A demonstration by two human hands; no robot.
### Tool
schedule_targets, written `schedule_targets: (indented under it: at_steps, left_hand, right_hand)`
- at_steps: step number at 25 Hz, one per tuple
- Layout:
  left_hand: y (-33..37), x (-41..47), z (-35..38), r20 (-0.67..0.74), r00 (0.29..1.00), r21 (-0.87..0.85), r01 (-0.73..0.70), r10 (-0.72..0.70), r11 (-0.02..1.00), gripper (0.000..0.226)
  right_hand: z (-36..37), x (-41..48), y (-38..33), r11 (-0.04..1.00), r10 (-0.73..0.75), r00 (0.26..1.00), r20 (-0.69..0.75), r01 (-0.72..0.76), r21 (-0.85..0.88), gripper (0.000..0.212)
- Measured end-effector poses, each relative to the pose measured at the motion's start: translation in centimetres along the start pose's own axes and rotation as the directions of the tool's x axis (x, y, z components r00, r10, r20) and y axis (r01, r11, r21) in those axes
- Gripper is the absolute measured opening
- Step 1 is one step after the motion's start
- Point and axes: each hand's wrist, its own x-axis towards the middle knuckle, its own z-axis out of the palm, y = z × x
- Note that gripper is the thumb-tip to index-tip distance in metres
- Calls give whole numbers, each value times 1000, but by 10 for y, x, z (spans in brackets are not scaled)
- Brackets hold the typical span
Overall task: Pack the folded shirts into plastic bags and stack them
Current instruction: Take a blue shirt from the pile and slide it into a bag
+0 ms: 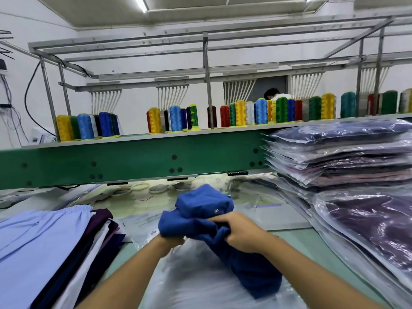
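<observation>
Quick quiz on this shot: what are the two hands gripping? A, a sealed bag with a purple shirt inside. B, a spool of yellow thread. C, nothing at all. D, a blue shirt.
D: the left hand and the right hand both grip the bunched blue shirt, with a clear plastic bag lying under it.

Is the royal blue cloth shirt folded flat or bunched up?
Bunched up: the royal blue cloth shirt is crumpled between the left hand and right hand.
</observation>
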Motion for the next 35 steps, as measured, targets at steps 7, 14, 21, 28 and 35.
schedule_targets:
  at_steps: [7,14,21,28,35]
  left_hand:
    - [9,24,-10,-22,996,-318,-93,91,943,26]
    - [21,27,-9,45,927,68,-376,373,924,36]
    - [12,33,5,10,855,451,-467,519,761,31]
    - [-14,33,-27,-94,928,666,-211,361,716,33]
    - [-52,34,-22,109,976,860,-189,191,475,51]
  right_hand:
    - [12,-1,17,981,106,986,126,-83,-174,77]
    - [20,1,6,950,-59,989,136,98,-296,78]
    - [27,5,6,864,-238,961,140,275,-421,61]
    - [-18,7,27,912,234,962,140,-267,311,70]
    - [-70,-2,52,-116,350,922,167,-135,984,21]
